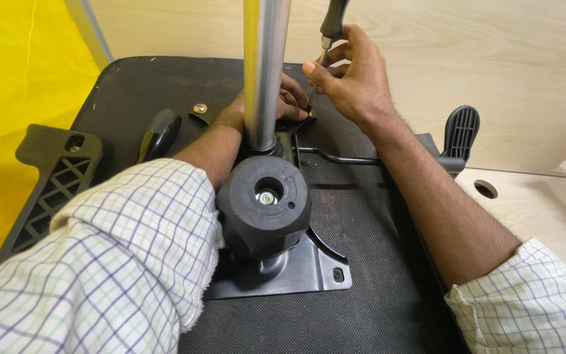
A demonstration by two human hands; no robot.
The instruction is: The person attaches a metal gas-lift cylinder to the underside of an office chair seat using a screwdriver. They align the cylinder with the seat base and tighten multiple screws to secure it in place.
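Note:
An upturned black chair seat (375, 223) lies in front of me with its black metal mechanism plate (296, 272) on it. A chrome gas-lift column (264, 72) rises from the plate, and a black round knob (263, 208) sticks up toward me. My right hand (355, 82) is shut on a screwdriver (332, 23), with its shaft pointing down at the plate's far end. My left hand (240, 108) rests behind the column, its fingertips by the screwdriver tip; what it holds is hidden.
A black plastic armrest (50, 180) lies at the left on a yellow sheet (14, 78). A black screwdriver handle (160, 131) and a bracket with a brass screw (200, 109) lie on the seat. A lever paddle (461, 131) sticks out right over the wooden table (532, 72).

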